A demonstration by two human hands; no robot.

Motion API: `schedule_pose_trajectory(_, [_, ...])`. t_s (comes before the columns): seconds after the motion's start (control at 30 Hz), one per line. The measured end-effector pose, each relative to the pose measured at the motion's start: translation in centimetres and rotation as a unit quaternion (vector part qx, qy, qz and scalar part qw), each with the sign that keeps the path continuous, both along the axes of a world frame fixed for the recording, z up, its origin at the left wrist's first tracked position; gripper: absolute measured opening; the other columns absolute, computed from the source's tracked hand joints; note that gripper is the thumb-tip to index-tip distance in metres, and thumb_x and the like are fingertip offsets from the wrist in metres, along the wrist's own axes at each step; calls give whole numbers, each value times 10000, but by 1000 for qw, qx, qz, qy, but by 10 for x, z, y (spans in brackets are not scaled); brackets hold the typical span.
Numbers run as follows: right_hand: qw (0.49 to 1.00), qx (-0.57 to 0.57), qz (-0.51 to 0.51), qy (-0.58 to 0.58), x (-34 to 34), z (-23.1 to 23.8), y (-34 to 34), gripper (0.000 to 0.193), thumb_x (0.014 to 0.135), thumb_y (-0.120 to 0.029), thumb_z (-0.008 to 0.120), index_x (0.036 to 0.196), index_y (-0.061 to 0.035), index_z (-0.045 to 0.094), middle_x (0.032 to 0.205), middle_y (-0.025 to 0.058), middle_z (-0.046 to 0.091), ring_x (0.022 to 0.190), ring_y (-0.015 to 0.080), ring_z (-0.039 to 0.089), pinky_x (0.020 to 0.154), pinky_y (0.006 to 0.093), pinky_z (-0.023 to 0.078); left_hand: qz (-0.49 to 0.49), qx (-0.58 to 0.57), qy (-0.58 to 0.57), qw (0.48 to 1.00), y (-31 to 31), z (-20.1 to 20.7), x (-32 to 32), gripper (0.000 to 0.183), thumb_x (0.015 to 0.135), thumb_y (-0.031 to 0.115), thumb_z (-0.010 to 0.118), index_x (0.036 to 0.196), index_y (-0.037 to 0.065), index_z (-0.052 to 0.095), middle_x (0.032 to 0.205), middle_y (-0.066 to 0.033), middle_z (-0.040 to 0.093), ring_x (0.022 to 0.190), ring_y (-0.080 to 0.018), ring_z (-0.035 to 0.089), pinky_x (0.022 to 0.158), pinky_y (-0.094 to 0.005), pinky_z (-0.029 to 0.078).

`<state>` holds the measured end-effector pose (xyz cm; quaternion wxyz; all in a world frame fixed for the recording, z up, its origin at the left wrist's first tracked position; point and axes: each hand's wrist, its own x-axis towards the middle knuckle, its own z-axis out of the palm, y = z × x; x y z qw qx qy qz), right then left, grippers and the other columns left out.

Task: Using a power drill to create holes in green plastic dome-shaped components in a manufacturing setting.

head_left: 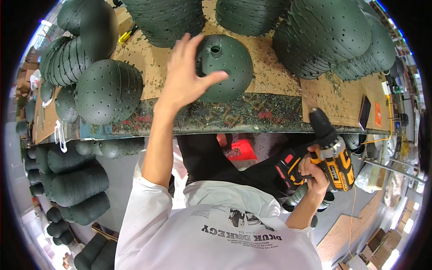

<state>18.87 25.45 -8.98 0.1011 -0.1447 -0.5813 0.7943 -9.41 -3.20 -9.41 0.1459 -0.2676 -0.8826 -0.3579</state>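
Note:
A dark green plastic dome (234, 72), dotted with small holes and with a round raised opening near its top, sits on the workbench in front of me. My left hand (186, 74) is at its left side, fingers spread and thumb reaching over the dome; whether the fingertips touch it I cannot tell. My right hand (313, 173) is wrapped round the grip of a yellow and black cordless drill (335, 157). The drill is held off the bench's front edge at the right, its black chuck pointing up toward the bench. Any bit in the chuck is hard to make out.
Stacks of similar green domes (164, 20) line the bench's back and both sides. Green shavings cover the cardboard top (265, 58) and front edge. A yellow-handled cutter (127, 35) lies back left, a phone (365, 112) at right. More stacked domes (81, 182) stand on the floor at left.

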Motion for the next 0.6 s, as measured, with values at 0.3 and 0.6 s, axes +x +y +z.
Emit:
schedule_pose_trajectory(0.3, [904,418,80,-47,-62,42,-19,314,732,5,779,1040,-33,731,910,89,731,799,221,701,737,341,556,-4,-6,-39,999,12,-23,2,1107,606,524,871,1496,126,347,1525,-250,298,1420,-472,249,1133,-624,235])
schedule_pose_trajectory(0.6, [801,585,125,9,-89,64,-21,291,717,-23,777,1004,-56,745,931,81,730,804,240,692,737,346,543,27,22,-64,997,16,-23,3,1070,580,401,903,1484,140,392,1544,-206,317,1441,-418,254,1159,-547,251])
